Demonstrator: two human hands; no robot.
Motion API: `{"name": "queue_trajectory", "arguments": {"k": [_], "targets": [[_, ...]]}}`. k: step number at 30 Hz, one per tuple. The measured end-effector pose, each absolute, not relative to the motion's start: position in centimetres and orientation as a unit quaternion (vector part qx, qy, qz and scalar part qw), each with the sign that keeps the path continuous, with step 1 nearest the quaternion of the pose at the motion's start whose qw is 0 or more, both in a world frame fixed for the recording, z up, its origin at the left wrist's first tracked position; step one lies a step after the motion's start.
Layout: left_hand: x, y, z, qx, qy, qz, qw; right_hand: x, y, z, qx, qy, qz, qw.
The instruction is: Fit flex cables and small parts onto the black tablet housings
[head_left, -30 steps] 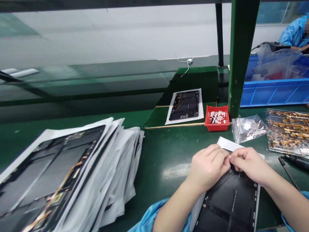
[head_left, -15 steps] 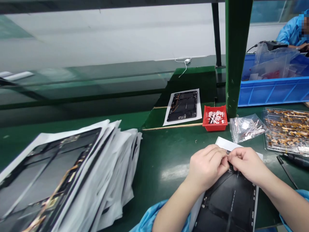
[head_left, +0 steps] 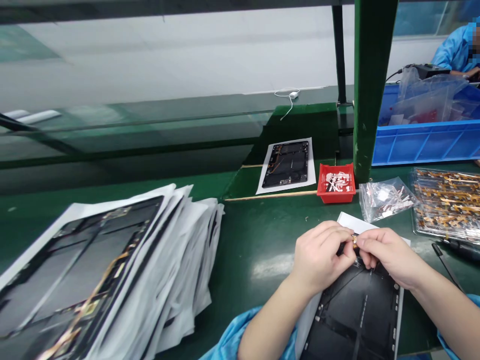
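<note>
A black tablet back housing (head_left: 354,310) lies on a white sheet (head_left: 356,220) in front of me. Over its far end my left hand (head_left: 324,252) and my right hand (head_left: 386,255) meet, fingers closed in a pinch. Between the fingertips shows a small gold-coloured flex cable part (head_left: 354,241); most of it is hidden by the fingers. The left thumb and forefinger press at its left side, the right ones at its right side. Thin dark strips run along the housing's inner face, near the right fingers.
A stack of similar housings (head_left: 93,260) between white sheets rises at left. Another housing (head_left: 287,165) lies farther back. A red bin (head_left: 335,197), a plastic bag (head_left: 386,197), a tray of flex cables (head_left: 446,200), a black pen-like tool (head_left: 448,267), a green post (head_left: 373,95) and a blue crate (head_left: 427,145) stand or lie rightward.
The right fingers have shifted slightly, and the gold-coloured part now shows between the fingertips. The left hand stays nearly in place. The whole view has drifted a little.
</note>
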State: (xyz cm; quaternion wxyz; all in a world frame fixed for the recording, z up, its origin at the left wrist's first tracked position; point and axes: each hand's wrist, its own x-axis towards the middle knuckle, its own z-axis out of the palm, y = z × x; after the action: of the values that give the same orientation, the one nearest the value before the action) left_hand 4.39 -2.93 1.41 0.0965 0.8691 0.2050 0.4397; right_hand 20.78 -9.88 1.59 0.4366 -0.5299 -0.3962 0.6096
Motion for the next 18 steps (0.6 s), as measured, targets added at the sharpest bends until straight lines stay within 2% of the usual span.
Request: {"name": "queue_trajectory", "arguments": {"k": [12, 15, 18], "targets": [[4.2, -2.7, 1.3, 0.817, 0.25, 0.442, 0.273, 20.7, -9.9, 1.2, -0.531, -0.384, 0.616, 0.438], [3.7, -1.6, 1.4, 0.8, 0.319, 0.43, 0.271, 20.7, -10.0, 1.1, -0.541, -0.382, 0.607, 0.44], [3.5, 1.1, 2.3, 0.795, 0.367, 0.428, 0.225, 20.7, -10.0, 0.9, -0.55, -0.381, 0.596, 0.444]]}}
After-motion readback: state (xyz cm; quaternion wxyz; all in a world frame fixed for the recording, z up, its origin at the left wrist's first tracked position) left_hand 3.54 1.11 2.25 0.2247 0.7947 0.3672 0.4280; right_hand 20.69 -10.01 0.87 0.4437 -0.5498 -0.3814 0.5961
